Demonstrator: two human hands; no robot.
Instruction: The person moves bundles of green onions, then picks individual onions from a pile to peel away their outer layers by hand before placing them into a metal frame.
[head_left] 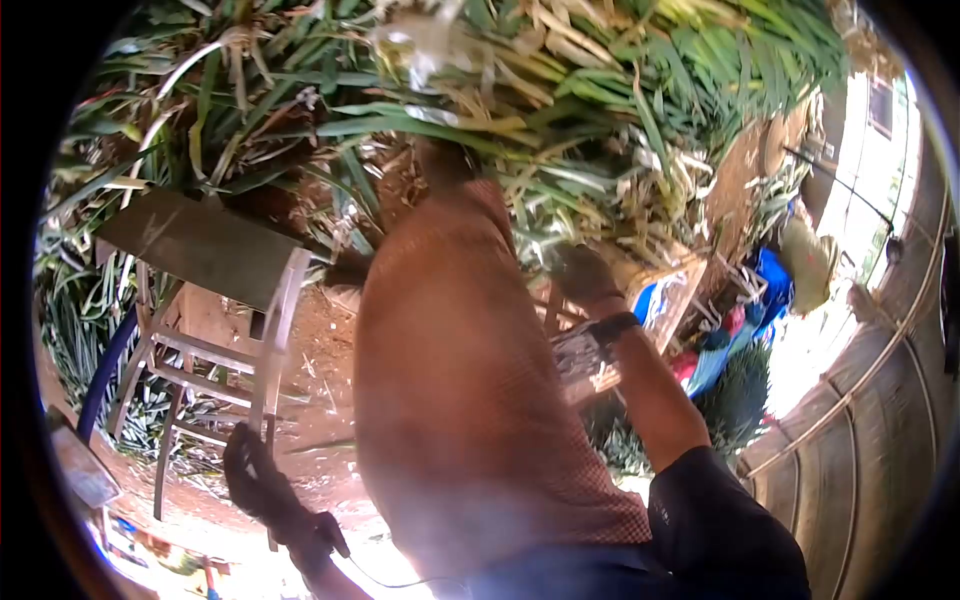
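My left hand [258,484] is dark, perhaps gloved, with a band at the wrist. It hangs low with loosely bent fingers, in front of a leg of the wooden stool [205,245], and nothing shows in it. My right hand [585,276] reaches forward beside a wooden frame [683,300], close to cut leafy stalks [560,185]. A black band circles that wrist. Its fingers are dark and blurred, so their grip does not show. Between the hands, a reddish checked garment [450,370] fills the middle of the view.
A large heap of long green leaves [700,70] covers the far side. Reddish bare ground [320,430] with leaf scraps lies near the stool. On the right are blue sheeting [772,285], a pale sack [808,262] and a grey sheet wall [880,450]. A dark blue tube [105,370] curves at left.
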